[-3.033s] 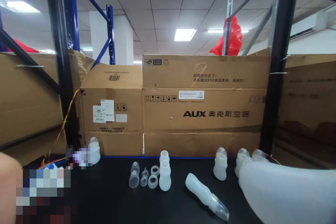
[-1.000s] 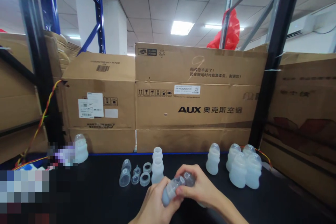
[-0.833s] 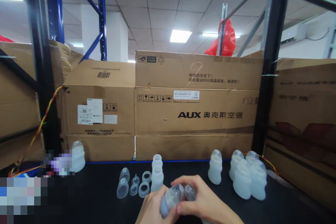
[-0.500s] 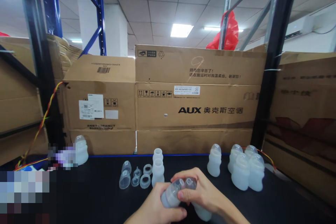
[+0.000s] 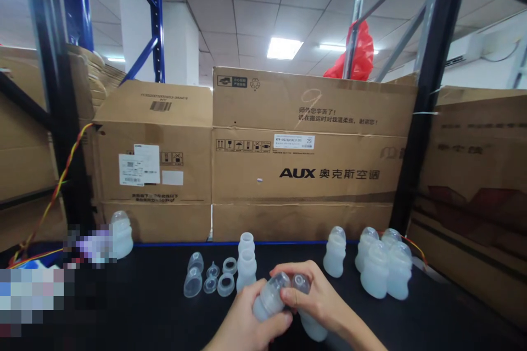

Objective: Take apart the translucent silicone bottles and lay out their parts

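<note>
Bottle [image 5: 269,300] clasped by both hands' fingers [image 5: 293,295]

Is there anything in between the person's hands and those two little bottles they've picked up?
Nothing visible. The left hand is wrapped around one capped bottle, and the right hand grips the other bottle beside it; fingers lie directly on the plastic.

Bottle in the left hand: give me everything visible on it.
The bottle in the left hand is translucent, frosted white, soft-looking like silicone, with a clear domed cap. It lies tilted, cap up and to the right. The left hand grips its body from below; the right hand pinches at the cap, also holding a second bottle.
</note>
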Action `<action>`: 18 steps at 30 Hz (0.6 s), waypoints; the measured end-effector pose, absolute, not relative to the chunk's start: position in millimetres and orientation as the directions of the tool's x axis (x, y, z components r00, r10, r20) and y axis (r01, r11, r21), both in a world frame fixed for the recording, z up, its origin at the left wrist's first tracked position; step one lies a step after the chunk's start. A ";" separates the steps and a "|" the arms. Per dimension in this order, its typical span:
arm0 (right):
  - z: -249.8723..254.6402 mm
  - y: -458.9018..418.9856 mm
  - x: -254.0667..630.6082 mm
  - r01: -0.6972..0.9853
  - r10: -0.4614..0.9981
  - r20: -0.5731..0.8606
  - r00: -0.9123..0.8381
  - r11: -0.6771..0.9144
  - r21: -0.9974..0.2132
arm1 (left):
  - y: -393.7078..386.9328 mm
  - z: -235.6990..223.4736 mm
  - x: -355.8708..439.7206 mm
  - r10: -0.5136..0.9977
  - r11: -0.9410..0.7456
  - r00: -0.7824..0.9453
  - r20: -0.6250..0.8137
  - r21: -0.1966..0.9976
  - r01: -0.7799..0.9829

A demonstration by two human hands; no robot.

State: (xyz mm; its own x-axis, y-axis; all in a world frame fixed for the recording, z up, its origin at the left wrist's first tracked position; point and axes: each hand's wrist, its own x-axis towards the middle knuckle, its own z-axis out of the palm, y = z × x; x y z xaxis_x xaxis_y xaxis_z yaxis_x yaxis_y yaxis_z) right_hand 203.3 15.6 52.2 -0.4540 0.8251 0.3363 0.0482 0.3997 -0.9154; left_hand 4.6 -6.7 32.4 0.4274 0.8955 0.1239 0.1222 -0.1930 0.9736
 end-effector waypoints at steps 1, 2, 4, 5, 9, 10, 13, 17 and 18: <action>50.9 15.2 202.2 0.056 0.823 0.345 -0.451 0.412 -0.909 | -9.6 31.8 1.7 0.902 -0.246 0.400 0.166 0.957 0.157; 49.7 14.8 201.3 0.053 0.819 0.345 -0.459 0.413 -0.909 | -12.5 32.3 -1.4 0.900 -0.299 0.381 0.210 0.934 0.193; 48.3 13.7 200.3 0.046 0.814 0.306 -0.494 0.376 -0.926 | -17.7 36.4 -7.2 0.882 -0.396 0.379 0.280 0.876 0.275; 48.1 13.1 200.3 0.053 0.811 0.280 -0.513 0.355 -0.933 | -19.8 39.4 -9.6 0.873 -0.434 0.382 0.303 0.840 0.326; 47.5 9.2 202.9 0.164 0.826 0.216 -0.520 0.345 -0.924 | -21.8 41.3 -21.6 0.841 -0.532 0.436 0.321 0.640 0.555; 47.0 7.6 203.4 0.178 0.828 0.227 -0.513 0.362 -0.915 | -20.8 36.0 -27.2 0.831 -0.552 0.444 0.334 0.584 0.595; 44.4 -0.1 203.8 0.177 0.820 0.310 -0.482 0.438 -0.881 | -15.7 8.5 -50.4 0.737 -0.657 0.460 0.495 0.366 0.659; 32.0 -8.1 203.8 0.313 0.800 0.342 -0.493 0.529 -0.789 | -12.9 -16.1 -73.9 0.619 -0.659 0.496 0.609 0.059 0.750; 26.6 -7.8 203.7 0.394 0.798 0.327 -0.506 0.552 -0.735 | -13.6 -14.7 -75.5 0.600 -0.655 0.531 0.598 -0.013 0.755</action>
State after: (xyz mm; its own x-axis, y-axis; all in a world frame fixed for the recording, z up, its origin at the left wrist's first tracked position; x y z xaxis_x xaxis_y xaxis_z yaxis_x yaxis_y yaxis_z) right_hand 203.7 -7.8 26.6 -0.5062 0.7978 0.3274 0.3942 0.5518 -0.7349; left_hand -75.5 -13.6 -14.7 0.5309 0.6001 0.5984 0.7552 -0.6554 -0.0127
